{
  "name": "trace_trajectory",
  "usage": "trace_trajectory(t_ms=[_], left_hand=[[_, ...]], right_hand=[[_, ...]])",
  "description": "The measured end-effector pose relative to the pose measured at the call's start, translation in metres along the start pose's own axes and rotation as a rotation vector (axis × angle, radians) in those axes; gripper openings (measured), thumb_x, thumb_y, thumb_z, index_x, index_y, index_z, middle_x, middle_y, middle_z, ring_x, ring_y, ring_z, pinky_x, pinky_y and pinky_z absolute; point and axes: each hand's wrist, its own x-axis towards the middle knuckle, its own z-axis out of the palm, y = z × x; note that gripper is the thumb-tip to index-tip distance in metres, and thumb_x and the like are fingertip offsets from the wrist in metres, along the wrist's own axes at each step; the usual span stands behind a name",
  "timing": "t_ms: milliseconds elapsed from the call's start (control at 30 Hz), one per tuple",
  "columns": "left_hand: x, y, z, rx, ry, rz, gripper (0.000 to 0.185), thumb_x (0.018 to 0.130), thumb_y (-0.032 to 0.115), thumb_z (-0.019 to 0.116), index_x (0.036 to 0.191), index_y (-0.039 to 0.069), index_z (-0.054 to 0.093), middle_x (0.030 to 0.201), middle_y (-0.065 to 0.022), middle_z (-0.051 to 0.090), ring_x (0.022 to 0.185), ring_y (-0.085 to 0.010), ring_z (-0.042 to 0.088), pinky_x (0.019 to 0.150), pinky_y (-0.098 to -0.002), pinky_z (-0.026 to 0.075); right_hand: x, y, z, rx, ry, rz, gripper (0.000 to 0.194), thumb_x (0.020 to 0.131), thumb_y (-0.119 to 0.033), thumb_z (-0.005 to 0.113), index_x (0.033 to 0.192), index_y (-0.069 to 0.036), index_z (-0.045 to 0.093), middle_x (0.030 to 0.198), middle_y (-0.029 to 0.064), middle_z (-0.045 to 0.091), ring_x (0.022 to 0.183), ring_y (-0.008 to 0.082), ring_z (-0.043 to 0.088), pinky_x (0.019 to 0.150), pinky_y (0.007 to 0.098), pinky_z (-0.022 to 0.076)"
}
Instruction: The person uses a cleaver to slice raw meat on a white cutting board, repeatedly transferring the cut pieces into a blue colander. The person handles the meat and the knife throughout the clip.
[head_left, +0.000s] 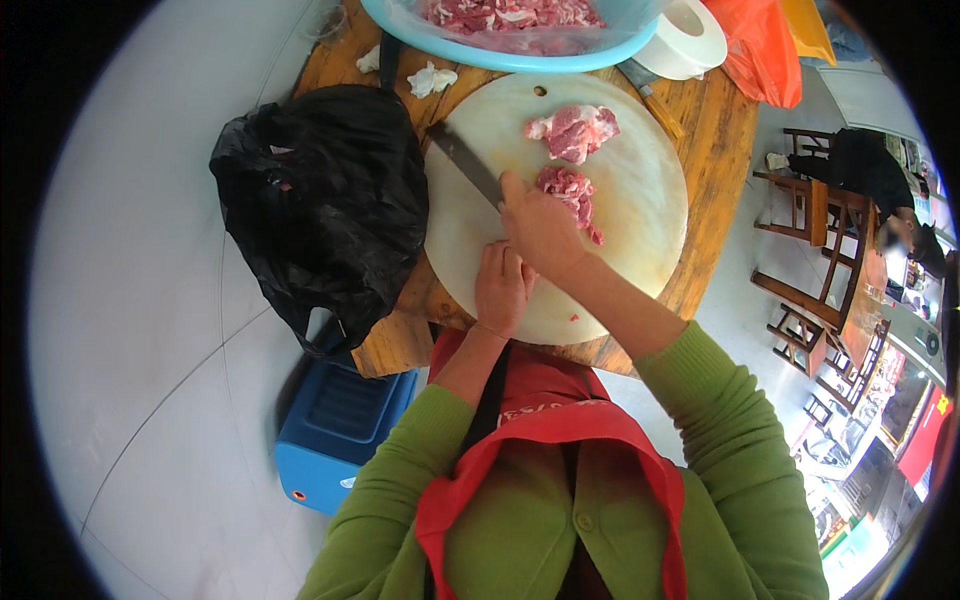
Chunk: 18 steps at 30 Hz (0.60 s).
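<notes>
A round white cutting board (637, 202) lies before me on a wooden table (720, 172). My right hand (541, 229) grips a knife, its long dark blade (466, 163) slanting across the board's left side toward the far left rim. Close below it is my left hand (502, 289), fingers curled, over the near part of the board. What lies beneath those fingers is hidden. Beyond my right hand is a small heap of cut raw meat (568, 191). A larger raw chunk (575, 133) rests farther back, and a tiny scrap (574, 317) sits near the front.
A black plastic bag (330, 187) stands left, beside crumpled tissue (432, 79). Behind the board are a light-blue basin (480, 57) of meat, a paper roll (679, 45), a wooden-handled tool (661, 112) and a red bag (757, 60). A blue container (345, 442) sits below. Someone sits far right.
</notes>
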Motion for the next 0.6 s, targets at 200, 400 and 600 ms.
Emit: trace_trajectory(t_ms=[200, 400, 600], left_hand=[[-0.003, 0.002, -0.003, -0.091, -0.02, -0.047, 0.017, 0.082, 0.006, 0.066, 0.091, 0.0, 0.053, 0.098, -0.0161, 0.055, 0.089, -0.0356, 0.054, 0.077, -0.0434, 0.048], [-0.002, 0.0, 0.001, -0.103, 0.007, -0.041, 0.017, 0.083, 0.004, 0.064, 0.087, 0.0, 0.048, 0.094, -0.018, 0.053, 0.086, -0.0385, 0.052, 0.077, -0.046, 0.044], [-0.001, -0.002, -0.001, 0.005, -0.03, 0.004, 0.019, 0.082, 0.006, 0.067, 0.09, 0.0, 0.051, 0.096, -0.0178, 0.054, 0.088, -0.0368, 0.053, 0.076, -0.0438, 0.047]], right_hand=[[-0.093, 0.027, -0.053, 0.173, -0.113, 0.069, 0.025, 0.091, -0.014, 0.057, 0.109, -0.002, 0.043, 0.084, 0.026, 0.061, 0.082, 0.0464, 0.06, 0.069, 0.0528, 0.0457], [-0.131, 0.031, -0.04, 0.02, -0.302, 0.217, 0.024, 0.092, -0.013, 0.054, 0.109, -0.002, 0.041, 0.087, 0.0245, 0.062, 0.082, 0.0458, 0.06, 0.068, 0.0507, 0.0478], [-0.006, 0.005, -0.003, 0.04, 0.002, 0.035, 0.023, 0.091, -0.012, 0.054, 0.108, -0.002, 0.043, 0.085, 0.0256, 0.062, 0.082, 0.046, 0.06, 0.068, 0.0518, 0.0473]])
